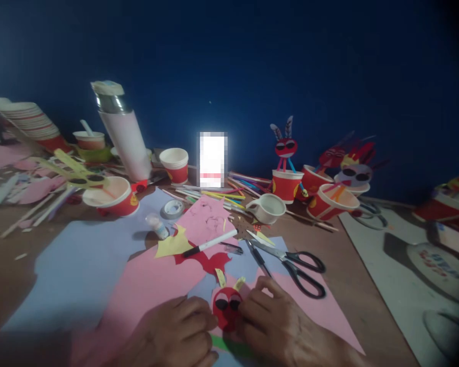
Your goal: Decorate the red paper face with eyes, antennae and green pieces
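A small red paper face (226,320) with large black-and-pink eyes and two pale yellow ears sits low in the middle of the view, over coloured paper. My left hand (178,329) has its fingers curled at the left edge of the face. On the opposite edge, my right hand (270,313) pinches it, covering part of one eye. Scissors (296,267) with black handles lie beyond my right hand, beside a black pen (258,256). Farther off are a white marker (210,243) and red paper scraps (210,262). A green strip (233,344) shows beneath the face.
Pink paper (156,275) and blue paper (80,260) cover much of the table. A white mug (268,209), a tape roll (172,208) and a small bottle (157,227) stand beyond. Behind are a flask (124,137), a bright screen (213,158) and red paper cups (286,187) with paper figures.
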`<action>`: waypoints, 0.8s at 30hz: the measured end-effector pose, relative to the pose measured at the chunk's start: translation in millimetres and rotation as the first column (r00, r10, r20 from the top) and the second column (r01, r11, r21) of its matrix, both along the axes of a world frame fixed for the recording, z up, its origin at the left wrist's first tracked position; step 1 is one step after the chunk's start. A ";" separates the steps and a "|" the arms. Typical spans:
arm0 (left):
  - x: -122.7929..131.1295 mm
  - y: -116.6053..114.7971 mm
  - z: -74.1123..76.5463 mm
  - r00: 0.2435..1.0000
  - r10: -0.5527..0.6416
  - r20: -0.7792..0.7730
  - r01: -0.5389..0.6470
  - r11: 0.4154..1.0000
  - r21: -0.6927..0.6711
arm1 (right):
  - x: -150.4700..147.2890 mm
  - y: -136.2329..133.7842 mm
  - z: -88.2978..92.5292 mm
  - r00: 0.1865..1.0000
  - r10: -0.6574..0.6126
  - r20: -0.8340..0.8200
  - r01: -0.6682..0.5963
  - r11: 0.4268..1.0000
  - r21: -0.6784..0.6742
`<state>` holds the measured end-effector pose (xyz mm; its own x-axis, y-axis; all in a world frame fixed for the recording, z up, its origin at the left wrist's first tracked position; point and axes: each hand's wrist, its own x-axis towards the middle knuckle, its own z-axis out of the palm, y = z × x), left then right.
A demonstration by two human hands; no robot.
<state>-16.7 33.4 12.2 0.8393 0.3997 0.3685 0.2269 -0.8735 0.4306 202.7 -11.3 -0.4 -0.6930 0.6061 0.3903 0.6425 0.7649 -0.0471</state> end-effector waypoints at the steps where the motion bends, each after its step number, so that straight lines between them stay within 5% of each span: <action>1: -0.1 1.2 2.0 1.000 -0.002 -0.027 0.002 1.000 0.005 | -1.5 1.4 -4.5 1.000 -0.006 -0.024 0.007 0.999 0.046; 7: -2.7 7.1 8.1 0.998 -0.038 -0.053 0.033 0.995 -0.093 | -6.6 8.4 -23.2 0.990 -0.035 -0.138 0.060 0.982 0.180; 14: -10.4 11.5 5.1 0.986 0.136 0.100 -0.102 0.950 -0.294 | -3.2 11.6 -3.6 0.964 -0.007 -0.267 0.032 0.995 0.090; 24: -30.7 56.6 -13.7 0.872 0.481 0.096 -0.476 0.877 -0.066 | 47.2 26.2 12.4 0.891 -0.262 -0.370 0.248 0.965 -0.088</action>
<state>-47.4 90.1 -1.5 0.4983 0.7582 0.4204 0.5638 -0.6518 0.5073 249.9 14.9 12.0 -0.3194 0.7617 0.5638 0.7442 0.5699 -0.3484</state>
